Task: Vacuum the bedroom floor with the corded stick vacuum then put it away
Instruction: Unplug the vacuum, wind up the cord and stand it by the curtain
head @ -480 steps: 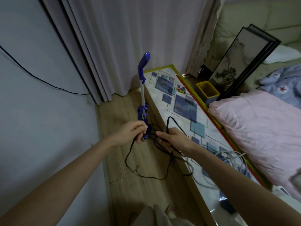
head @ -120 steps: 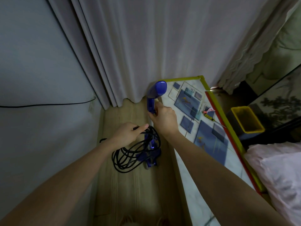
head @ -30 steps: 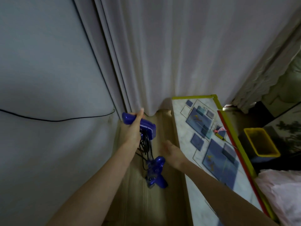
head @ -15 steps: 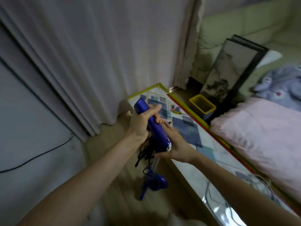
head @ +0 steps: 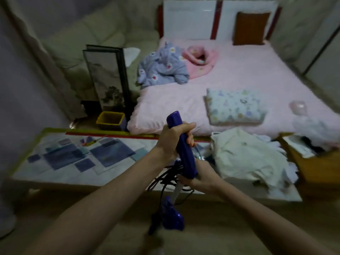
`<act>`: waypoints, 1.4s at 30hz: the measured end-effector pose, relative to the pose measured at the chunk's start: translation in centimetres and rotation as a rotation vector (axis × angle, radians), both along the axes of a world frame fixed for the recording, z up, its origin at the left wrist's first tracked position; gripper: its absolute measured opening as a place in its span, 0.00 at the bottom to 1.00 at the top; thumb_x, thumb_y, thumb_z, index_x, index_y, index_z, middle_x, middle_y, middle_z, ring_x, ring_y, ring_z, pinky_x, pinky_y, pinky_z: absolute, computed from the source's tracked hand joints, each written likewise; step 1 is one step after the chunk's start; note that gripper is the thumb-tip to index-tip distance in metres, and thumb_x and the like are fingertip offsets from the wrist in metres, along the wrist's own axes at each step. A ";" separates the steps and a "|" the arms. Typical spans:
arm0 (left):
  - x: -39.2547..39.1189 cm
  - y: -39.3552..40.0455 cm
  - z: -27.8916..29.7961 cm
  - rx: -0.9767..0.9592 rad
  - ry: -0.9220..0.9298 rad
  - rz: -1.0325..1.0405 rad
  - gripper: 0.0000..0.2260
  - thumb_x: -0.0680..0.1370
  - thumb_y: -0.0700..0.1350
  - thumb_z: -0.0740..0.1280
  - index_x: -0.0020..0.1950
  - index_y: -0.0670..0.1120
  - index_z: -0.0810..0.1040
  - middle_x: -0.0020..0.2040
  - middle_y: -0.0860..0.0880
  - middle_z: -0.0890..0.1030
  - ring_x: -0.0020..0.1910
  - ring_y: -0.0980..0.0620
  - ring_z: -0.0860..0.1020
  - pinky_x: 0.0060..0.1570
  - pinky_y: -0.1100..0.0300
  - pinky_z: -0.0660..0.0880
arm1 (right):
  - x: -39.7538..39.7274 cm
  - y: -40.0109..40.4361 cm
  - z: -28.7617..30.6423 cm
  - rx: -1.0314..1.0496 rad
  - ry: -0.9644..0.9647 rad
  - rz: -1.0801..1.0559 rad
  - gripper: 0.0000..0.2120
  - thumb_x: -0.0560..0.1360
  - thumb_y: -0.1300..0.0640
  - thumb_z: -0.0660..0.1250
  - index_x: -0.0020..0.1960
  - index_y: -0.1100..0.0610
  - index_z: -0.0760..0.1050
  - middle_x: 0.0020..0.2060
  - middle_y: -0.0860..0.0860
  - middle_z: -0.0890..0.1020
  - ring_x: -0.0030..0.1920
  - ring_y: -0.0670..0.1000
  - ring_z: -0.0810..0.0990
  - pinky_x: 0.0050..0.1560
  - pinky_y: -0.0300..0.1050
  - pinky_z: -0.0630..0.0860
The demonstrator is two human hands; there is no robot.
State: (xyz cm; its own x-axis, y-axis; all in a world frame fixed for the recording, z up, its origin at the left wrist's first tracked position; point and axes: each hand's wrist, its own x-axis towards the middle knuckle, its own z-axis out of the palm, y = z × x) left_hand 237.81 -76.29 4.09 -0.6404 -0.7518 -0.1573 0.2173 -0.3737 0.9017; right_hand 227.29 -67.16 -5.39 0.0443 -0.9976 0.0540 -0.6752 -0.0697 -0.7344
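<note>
Blue stick vacuum [head: 184,153] held upright in mid-frame, handle tip pointing up toward the bed [head: 239,85], blue body [head: 172,217] hanging low above the floor [head: 211,236]. Left hand [head: 173,139] wrapped round the upper handle, fingers curled over the front, thumb across the top. Right hand [head: 201,174] gripping the lower end of the handle from below, fingers closed round it. Black cord [head: 165,178] bunched in loops at the base of the handle, between the two hands, a few strands drooping beside the pale tube [head: 177,191].

Behind the vacuum, a long low counter [head: 60,170] with a pale top printed in blue squares, edged in yellow and red. A small yellow-handled screwdriver [head: 95,141] lying near its far edge. White crumpled cloth [head: 246,155] heaped on the counter's right end, just beside the right hand. Yellow bin [head: 111,119] on the floor beyond the counter, next to a tall framed picture [head: 108,78] leaning against the wall. On the pink bed, a patterned pillow [head: 235,107], a blue starred garment [head: 161,69] and a pink bundle [head: 199,60] near the headboard [head: 191,17]. Whole view somewhat blurred.
</note>
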 end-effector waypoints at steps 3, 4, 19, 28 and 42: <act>-7.8 4.0 0.2 0.038 -0.021 -0.176 0.19 0.77 0.35 0.64 0.26 0.44 0.69 0.21 0.47 0.68 0.21 0.50 0.68 0.28 0.61 0.73 | -5.8 5.7 -0.1 0.022 -0.016 -0.201 0.09 0.70 0.50 0.68 0.37 0.52 0.70 0.30 0.47 0.75 0.30 0.47 0.74 0.30 0.40 0.68; -10.4 5.5 0.2 0.051 -0.033 -0.224 0.18 0.77 0.35 0.64 0.27 0.43 0.68 0.21 0.47 0.68 0.21 0.50 0.68 0.28 0.61 0.73 | -7.8 7.6 -0.2 0.035 -0.020 -0.255 0.10 0.69 0.50 0.68 0.36 0.53 0.70 0.29 0.48 0.75 0.29 0.47 0.73 0.30 0.40 0.66; -46.7 33.9 1.0 0.109 0.003 -0.877 0.14 0.72 0.39 0.68 0.28 0.43 0.69 0.22 0.48 0.67 0.22 0.51 0.68 0.29 0.61 0.71 | -34.9 39.1 1.0 0.050 -0.159 -1.066 0.09 0.69 0.56 0.71 0.35 0.55 0.72 0.26 0.45 0.76 0.27 0.43 0.73 0.29 0.36 0.68; -66.3 46.9 1.7 0.084 0.030 -1.194 0.14 0.75 0.38 0.66 0.30 0.45 0.68 0.25 0.48 0.69 0.26 0.51 0.69 0.36 0.58 0.73 | -50.3 51.5 2.9 0.121 -0.112 -1.409 0.08 0.70 0.56 0.71 0.36 0.56 0.73 0.30 0.52 0.78 0.31 0.47 0.77 0.34 0.43 0.74; -96.2 64.0 3.9 -0.027 0.065 -1.464 0.17 0.75 0.53 0.71 0.33 0.45 0.70 0.28 0.46 0.71 0.26 0.50 0.71 0.34 0.58 0.74 | -75.8 64.6 5.5 -0.016 -0.200 -1.780 0.11 0.72 0.57 0.70 0.35 0.47 0.71 0.29 0.42 0.79 0.32 0.39 0.79 0.36 0.36 0.73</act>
